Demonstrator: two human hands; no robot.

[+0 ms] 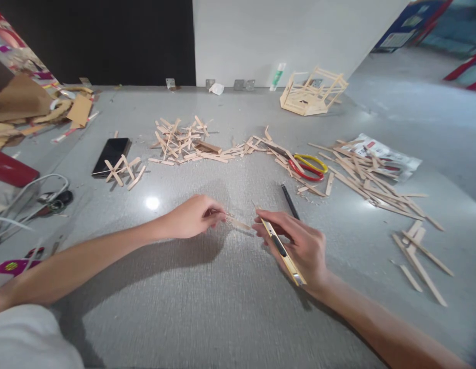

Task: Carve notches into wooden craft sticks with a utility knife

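Observation:
My left hand pinches a short wooden craft stick between thumb and fingers, just above the grey table. In my right hand lies a yellow utility knife, its black slider facing up and its tip pointing away toward the upper left. The right fingertips are close to the free end of the stick; whether they touch it I cannot tell. A black pen lies on the table just beyond my right hand.
Loose craft sticks lie heaped behind my hands, more at right. Scissors with red and yellow handles rest among them. A stick frame stands at the back. At left are a black phone, cables and cardboard.

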